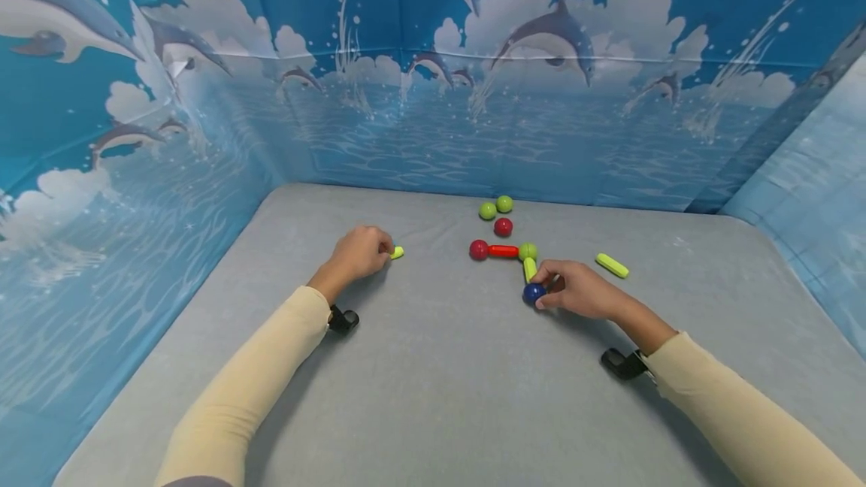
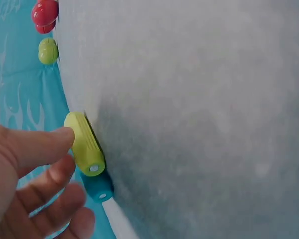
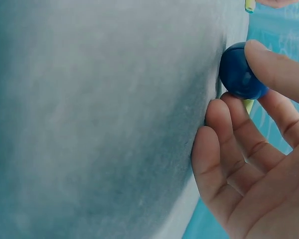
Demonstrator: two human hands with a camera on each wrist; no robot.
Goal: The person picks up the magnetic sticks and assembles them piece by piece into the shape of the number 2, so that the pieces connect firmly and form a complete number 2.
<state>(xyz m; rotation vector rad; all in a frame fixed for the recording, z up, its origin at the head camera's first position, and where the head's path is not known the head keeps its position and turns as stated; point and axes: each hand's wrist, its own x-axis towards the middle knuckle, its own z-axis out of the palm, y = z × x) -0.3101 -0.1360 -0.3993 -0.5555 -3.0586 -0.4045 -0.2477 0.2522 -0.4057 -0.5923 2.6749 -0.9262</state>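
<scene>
In the head view my left hand (image 1: 363,252) holds a yellow-green magnetic building rod (image 1: 398,252) low over the grey table. The left wrist view shows the thumb against this rod's side, with a round metal disc at its end; a blue rod (image 2: 98,187) lies just beside it. My right hand (image 1: 580,290) pinches a dark blue ball (image 1: 534,294) between thumb and fingers. This ball sits at the near end of another yellow-green rod (image 1: 530,270). That rod meets a green ball (image 1: 528,252), from which a red rod (image 1: 504,251) runs left to a red ball (image 1: 479,249).
Behind the joined pieces lie a loose red ball (image 1: 503,227) and two green balls (image 1: 487,210). A yellow-green rod (image 1: 612,265) lies to the right. Dolphin-printed cloth (image 1: 419,134) hangs along the back and both sides of the grey tabletop (image 1: 433,382).
</scene>
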